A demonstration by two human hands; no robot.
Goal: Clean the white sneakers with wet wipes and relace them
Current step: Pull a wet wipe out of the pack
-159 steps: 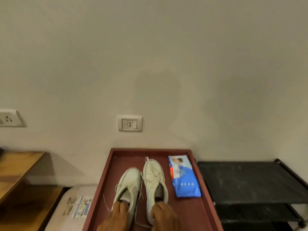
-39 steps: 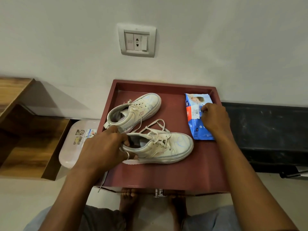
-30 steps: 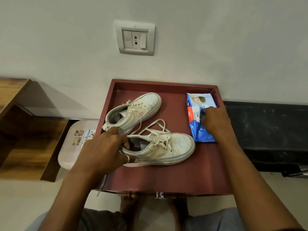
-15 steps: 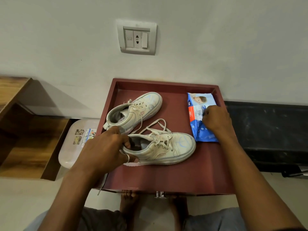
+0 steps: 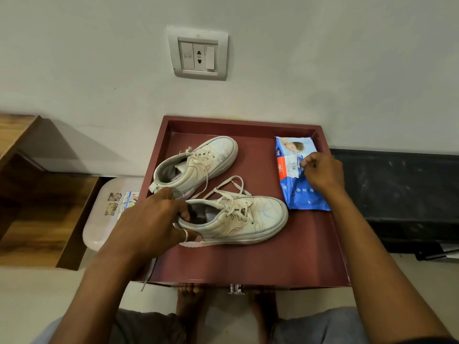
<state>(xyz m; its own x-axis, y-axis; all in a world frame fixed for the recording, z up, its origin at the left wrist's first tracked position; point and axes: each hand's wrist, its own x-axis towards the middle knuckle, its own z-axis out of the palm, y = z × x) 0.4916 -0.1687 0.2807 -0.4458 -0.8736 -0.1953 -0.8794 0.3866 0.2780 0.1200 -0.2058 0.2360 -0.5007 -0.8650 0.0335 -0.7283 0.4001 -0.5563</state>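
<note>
Two white sneakers lie in a dark red tray (image 5: 248,264). The near sneaker (image 5: 248,219) points right, its laces loose, with blue marks on the toe. My left hand (image 5: 151,219) grips its heel collar, fingers curled inside the opening. The far sneaker (image 5: 198,162) lies angled behind it, toe to the upper right. A blue pack of wet wipes (image 5: 295,194) rests at the tray's right side. My right hand (image 5: 323,172) sits on the pack and pinches the white label flap on its top.
A wall socket plate (image 5: 198,55) is above the tray. A black shelf rack (image 5: 397,189) stands to the right, a wooden shelf (image 5: 32,207) to the left, and a pale plastic lid with stickers (image 5: 109,209) beside the tray. My bare feet (image 5: 191,304) are below the tray's front edge.
Over the last second my right hand has shifted slightly on the wipes pack and now pinches the label flap. My left hand keeps its hold on the near sneaker's heel.
</note>
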